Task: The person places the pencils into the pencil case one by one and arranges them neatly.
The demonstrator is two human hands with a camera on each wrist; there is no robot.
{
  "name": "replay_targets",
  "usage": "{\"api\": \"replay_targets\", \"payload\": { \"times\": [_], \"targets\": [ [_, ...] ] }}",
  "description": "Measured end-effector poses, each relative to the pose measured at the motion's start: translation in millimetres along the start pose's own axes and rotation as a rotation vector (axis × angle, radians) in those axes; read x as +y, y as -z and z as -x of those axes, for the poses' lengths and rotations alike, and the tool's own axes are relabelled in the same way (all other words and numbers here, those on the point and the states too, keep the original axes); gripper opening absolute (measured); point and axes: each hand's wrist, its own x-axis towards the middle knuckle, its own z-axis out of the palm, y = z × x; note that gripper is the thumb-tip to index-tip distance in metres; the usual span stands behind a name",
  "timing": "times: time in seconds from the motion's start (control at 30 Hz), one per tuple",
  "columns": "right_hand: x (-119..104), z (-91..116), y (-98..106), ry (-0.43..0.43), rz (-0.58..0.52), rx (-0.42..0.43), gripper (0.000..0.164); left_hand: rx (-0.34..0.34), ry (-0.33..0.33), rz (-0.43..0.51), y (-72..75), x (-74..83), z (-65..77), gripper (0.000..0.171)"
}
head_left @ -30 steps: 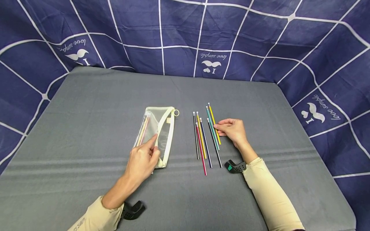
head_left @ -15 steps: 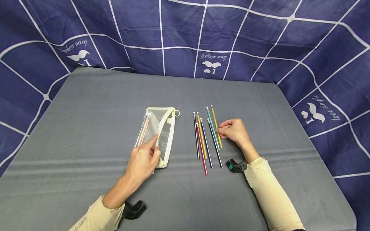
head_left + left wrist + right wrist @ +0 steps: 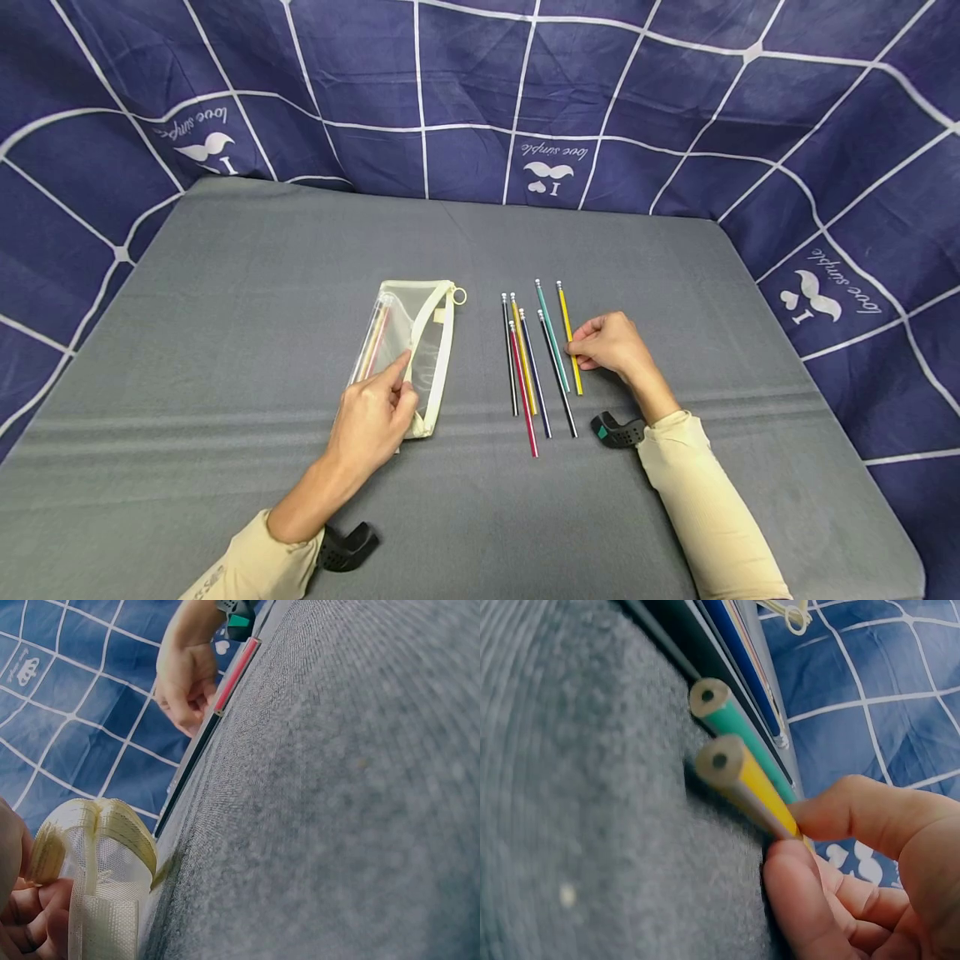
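1. Loose pencils (image 3: 535,372) are showing yellow, teal, red, navy, black.
2. Pouch (image 3: 430,354) is showing pale-yellow trim.
3. Tabletop (image 3: 262,292) is showing plain grey.
4. Curtain (image 3: 465,83) is showing white grid on blue.

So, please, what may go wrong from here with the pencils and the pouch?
The right hand pinches the yellow pencil close beside the green pencil, so lifting it could nudge that one. Gripped nearer one end, it may also tilt. The left hand holds an edge of the pouch; if it lets go, the opening might narrow.
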Motion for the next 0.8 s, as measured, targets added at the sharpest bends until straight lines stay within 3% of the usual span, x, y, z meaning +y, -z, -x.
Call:
{"api": "replay_targets", "payload": {
  "times": [0.8],
  "targets": [
    [1.3,-1.8,7.8,-0.003,-0.271,-0.060,0.022,0.008,-0.010,0.009,0.1,0.1,-0.4,0.042]
  ]
}}
